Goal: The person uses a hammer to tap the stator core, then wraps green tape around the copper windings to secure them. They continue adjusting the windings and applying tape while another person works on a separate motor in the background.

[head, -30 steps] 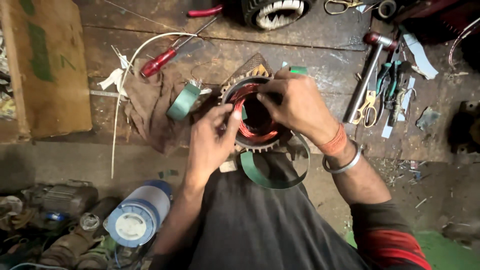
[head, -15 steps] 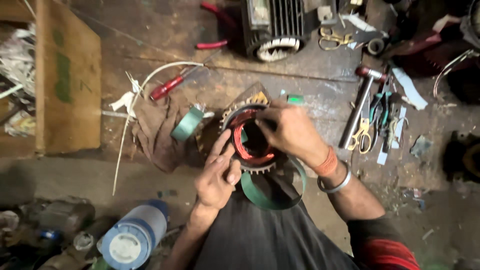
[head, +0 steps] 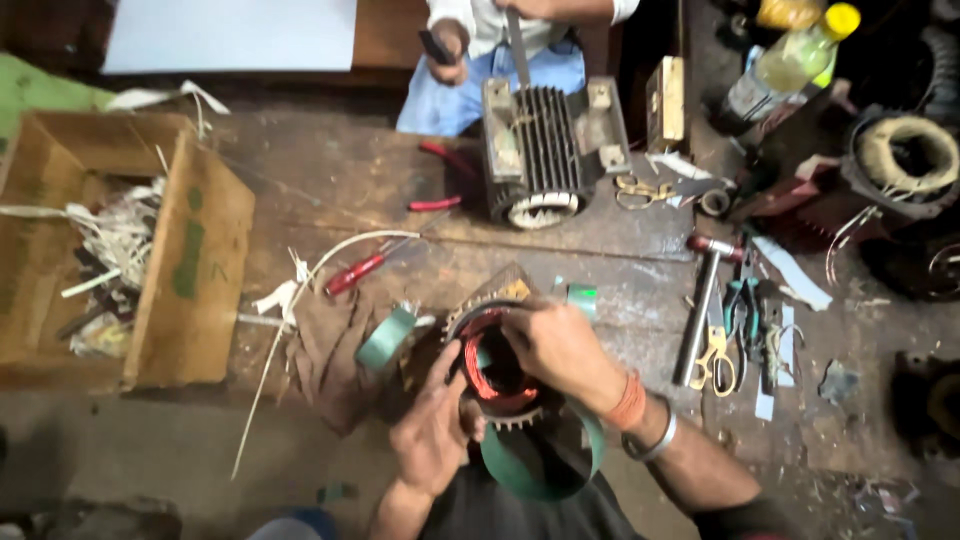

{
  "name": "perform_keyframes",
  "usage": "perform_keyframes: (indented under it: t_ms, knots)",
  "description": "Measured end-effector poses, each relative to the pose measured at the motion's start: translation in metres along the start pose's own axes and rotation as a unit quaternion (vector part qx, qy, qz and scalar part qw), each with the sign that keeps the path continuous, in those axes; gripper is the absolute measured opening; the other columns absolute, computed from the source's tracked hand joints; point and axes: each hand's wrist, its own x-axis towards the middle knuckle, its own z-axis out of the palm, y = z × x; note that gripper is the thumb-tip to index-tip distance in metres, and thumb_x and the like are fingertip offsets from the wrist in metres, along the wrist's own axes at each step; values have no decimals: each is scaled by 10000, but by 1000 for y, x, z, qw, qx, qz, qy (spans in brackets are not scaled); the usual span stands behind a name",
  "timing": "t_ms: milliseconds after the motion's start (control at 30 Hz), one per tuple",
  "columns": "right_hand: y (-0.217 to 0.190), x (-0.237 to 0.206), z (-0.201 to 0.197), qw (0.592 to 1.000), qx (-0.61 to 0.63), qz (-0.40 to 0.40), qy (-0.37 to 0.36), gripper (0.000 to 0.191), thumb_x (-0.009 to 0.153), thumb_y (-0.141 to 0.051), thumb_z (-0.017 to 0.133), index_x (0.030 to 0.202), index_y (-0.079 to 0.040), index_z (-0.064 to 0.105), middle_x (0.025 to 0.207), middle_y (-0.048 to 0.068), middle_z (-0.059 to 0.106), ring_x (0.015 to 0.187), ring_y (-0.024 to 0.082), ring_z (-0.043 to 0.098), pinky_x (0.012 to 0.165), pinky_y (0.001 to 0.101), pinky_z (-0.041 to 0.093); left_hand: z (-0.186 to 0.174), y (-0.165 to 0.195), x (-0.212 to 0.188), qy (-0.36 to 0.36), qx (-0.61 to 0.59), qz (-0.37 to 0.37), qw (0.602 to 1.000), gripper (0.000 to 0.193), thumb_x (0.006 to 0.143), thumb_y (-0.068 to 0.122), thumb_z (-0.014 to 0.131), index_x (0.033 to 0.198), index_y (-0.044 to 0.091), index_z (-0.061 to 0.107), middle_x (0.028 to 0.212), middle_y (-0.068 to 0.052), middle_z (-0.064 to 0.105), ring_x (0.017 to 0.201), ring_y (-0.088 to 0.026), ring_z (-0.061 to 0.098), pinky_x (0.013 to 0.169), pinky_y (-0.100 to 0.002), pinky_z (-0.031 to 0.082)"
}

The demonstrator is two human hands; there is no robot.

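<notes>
Both hands work at a toothed motor stator (head: 500, 375) wound with copper wire.

The left hand (head: 432, 432) cups its near rim, fingers curled; the right hand (head: 562, 348) lies over the far rim, fingertips pinching into the red winding. Just left of the hands sits a green tape roll (head: 386, 338) on a brown rag (head: 325, 355). Well off to the left, a wooden box (head: 190, 265) holds pale strips and scraps.

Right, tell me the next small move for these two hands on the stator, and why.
Probably press the copper winding deeper into the stator: the right hand has fingers inside the toothed ring, the left hand steadies its near rim, and red-orange wire shows bunched along the inner edge.
</notes>
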Motion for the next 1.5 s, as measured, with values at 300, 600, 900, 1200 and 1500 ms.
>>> perform_keyframes:
  t_ms: [300, 600, 900, 1200, 1500]
  knots:
    - [-5, 1, -1, 997, -65, -24, -34, 306, 799, -66, 594, 1063, -77, 748, 899, 163, 707, 657, 365, 685, 545, 462, 544, -4, -2, 10, 66, 181, 16, 981, 743, 957, 200, 620, 1627, 66, 328, 1068, -147, 571, 628, -112, 542, 524, -253, 445]
    - [-1, 8, 8, 995, -83, -26, -58, 194, 725, -44, 623, 881, -32, 737, 837, 203, 691, 721, 402, 689, 623, 489, 551, 7, 10, 24, 59, 320, 26, 945, 747, 852, 117, 736, 1479, 51, 334, 1202, -180, 732, 873, -139, 710, 541, -230, 518]
    - [3, 13, -13, 997, 31, -4, -72, 166, 829, -114, 693, 949, -93, 806, 744, 204, 705, 718, 410, 691, 644, 509, 548, 24, 29, 25, 41, 528, -6, 848, 862, 805, 252, 803, 1454, 64, 268, 1115, -187, 771, 872, -204, 777, 704, -302, 623]
    - [4, -18, -33, 981, 126, 135, -57, 199, 890, -156, 685, 1022, -38, 775, 890, 215, 741, 823, 387, 735, 731, 431, 580, 61, 76, 29, 147, 740, 18, 657, 429, 789, 431, 819, 1107, 149, 764, 943, -74, 804, 822, -228, 782, 782, -362, 595]
    - [14, -24, -24, 960, 222, 170, -33, 307, 912, -199, 688, 1154, -12, 718, 951, 151, 787, 833, 234, 775, 764, 363, 602, 48, 63, 89, -98, 713, 291, 630, 188, 824, 247, 822, 936, 96, 811, 887, -109, 733, 882, -309, 694, 806, -411, 534]
